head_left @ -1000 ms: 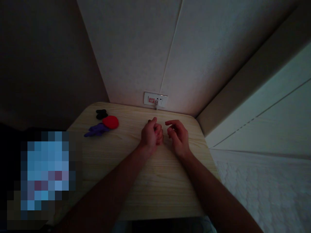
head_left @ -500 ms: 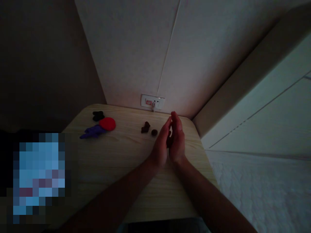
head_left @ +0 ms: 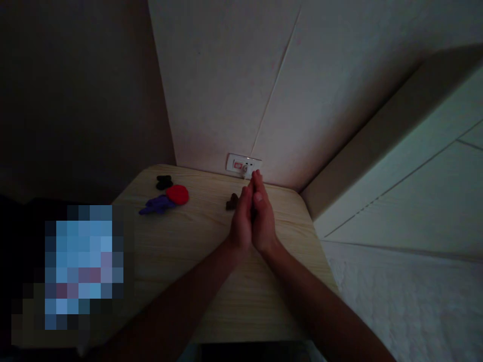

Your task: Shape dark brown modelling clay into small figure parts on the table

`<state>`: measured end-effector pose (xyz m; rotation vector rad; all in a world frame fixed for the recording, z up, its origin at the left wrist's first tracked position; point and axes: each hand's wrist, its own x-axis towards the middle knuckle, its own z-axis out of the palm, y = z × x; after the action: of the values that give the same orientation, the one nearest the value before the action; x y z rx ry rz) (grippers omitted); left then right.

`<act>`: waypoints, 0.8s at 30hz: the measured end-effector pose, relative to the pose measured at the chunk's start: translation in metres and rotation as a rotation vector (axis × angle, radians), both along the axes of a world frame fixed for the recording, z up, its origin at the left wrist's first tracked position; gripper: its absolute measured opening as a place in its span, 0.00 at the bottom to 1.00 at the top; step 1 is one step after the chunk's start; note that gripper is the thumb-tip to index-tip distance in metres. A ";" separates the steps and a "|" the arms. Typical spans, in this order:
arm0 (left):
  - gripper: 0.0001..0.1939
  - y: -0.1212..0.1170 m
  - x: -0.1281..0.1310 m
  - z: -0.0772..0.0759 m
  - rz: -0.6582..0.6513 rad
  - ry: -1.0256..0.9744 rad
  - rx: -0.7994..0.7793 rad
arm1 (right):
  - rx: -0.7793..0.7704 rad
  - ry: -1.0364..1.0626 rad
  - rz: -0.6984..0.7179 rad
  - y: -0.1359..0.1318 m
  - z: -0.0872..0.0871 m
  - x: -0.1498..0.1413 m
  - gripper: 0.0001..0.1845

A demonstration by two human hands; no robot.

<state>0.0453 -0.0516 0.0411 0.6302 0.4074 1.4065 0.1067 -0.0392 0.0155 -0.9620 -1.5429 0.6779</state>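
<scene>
Two palms pressed together over a wooden table, beside a brown lump.
The left hand [head_left: 240,223] and right hand [head_left: 264,223] meet upright, seemingly to enclose something small; I cannot tell whether anything is between them. The brown lump [head_left: 231,202] lies just left, probably within easy reach; red [head_left: 177,194], purple [head_left: 157,203] and black pieces [head_left: 164,182] sit farther left, perhaps kept aside. The pale table [head_left: 169,246] meets a wall [head_left: 219,80] with a socket [head_left: 233,162]; the room is dim.
</scene>
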 end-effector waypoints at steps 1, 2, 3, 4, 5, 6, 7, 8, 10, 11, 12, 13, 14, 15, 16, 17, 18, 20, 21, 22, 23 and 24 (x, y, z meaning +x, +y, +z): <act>0.23 -0.002 0.004 -0.001 0.005 -0.004 0.028 | -0.008 -0.013 -0.037 0.011 0.001 0.006 0.36; 0.22 -0.004 0.007 -0.002 0.012 -0.006 0.038 | -0.022 -0.028 -0.054 0.019 0.002 0.012 0.38; 0.22 -0.005 0.009 -0.002 0.015 -0.009 0.028 | -0.025 -0.049 -0.068 0.024 0.003 0.017 0.39; 0.23 -0.005 0.010 -0.001 0.009 -0.016 0.004 | -0.019 -0.088 -0.075 0.026 0.003 0.020 0.40; 0.23 -0.005 0.009 0.002 -0.006 -0.028 -0.025 | -0.003 -0.126 -0.081 0.024 0.003 0.020 0.40; 0.25 -0.003 0.006 0.005 -0.023 -0.044 -0.061 | 0.022 -0.164 -0.084 0.018 0.003 0.018 0.39; 0.26 0.000 0.001 0.009 -0.042 -0.061 -0.101 | 0.051 -0.198 -0.082 0.008 0.003 0.014 0.37; 0.28 0.004 -0.005 0.012 -0.052 -0.070 -0.146 | 0.083 -0.224 -0.072 -0.005 0.002 0.008 0.36; 0.31 0.011 -0.016 0.018 -0.052 -0.069 -0.246 | 0.145 -0.285 -0.002 -0.032 0.003 -0.005 0.36; 0.32 0.013 -0.020 0.020 -0.044 -0.070 -0.256 | 0.191 -0.309 0.030 -0.043 0.004 -0.011 0.37; 0.32 0.014 -0.022 0.020 -0.050 -0.076 -0.249 | 0.214 -0.321 0.040 -0.050 0.005 -0.014 0.38; 0.32 0.013 -0.021 0.019 -0.061 -0.083 -0.238 | 0.237 -0.318 0.037 -0.051 0.007 -0.014 0.38; 0.32 0.011 -0.018 0.017 -0.077 -0.086 -0.230 | 0.263 -0.307 0.028 -0.047 0.009 -0.011 0.37; 0.30 0.007 -0.013 0.015 -0.093 -0.082 -0.231 | 0.267 -0.305 0.017 -0.037 0.011 -0.005 0.35; 0.28 0.002 -0.006 0.012 -0.099 -0.080 -0.212 | 0.258 -0.298 -0.014 -0.024 0.013 0.003 0.34; 0.26 -0.003 0.000 0.010 -0.092 -0.087 -0.172 | 0.235 -0.302 -0.037 -0.008 0.015 0.011 0.33; 0.24 -0.007 0.006 0.008 -0.080 -0.091 -0.139 | 0.204 -0.306 -0.063 0.007 0.017 0.019 0.34; 0.24 -0.011 0.012 0.009 -0.077 -0.102 -0.100 | 0.126 -0.283 -0.109 0.027 0.019 0.028 0.35; 0.25 -0.009 0.011 0.011 -0.071 -0.108 -0.099 | 0.115 -0.280 -0.097 0.028 0.020 0.028 0.36; 0.26 -0.006 0.007 0.013 -0.067 -0.111 -0.112 | 0.115 -0.276 -0.069 0.024 0.021 0.024 0.35; 0.27 -0.001 0.001 0.015 -0.052 -0.113 -0.131 | 0.117 -0.268 -0.027 0.015 0.020 0.017 0.35; 0.28 0.005 -0.007 0.017 -0.059 -0.105 -0.164 | 0.122 -0.244 0.015 0.001 0.020 0.009 0.34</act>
<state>0.0386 -0.0467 0.0585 0.4300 0.4130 1.3289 0.1152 -0.0381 0.0351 -0.9682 -1.7851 0.4830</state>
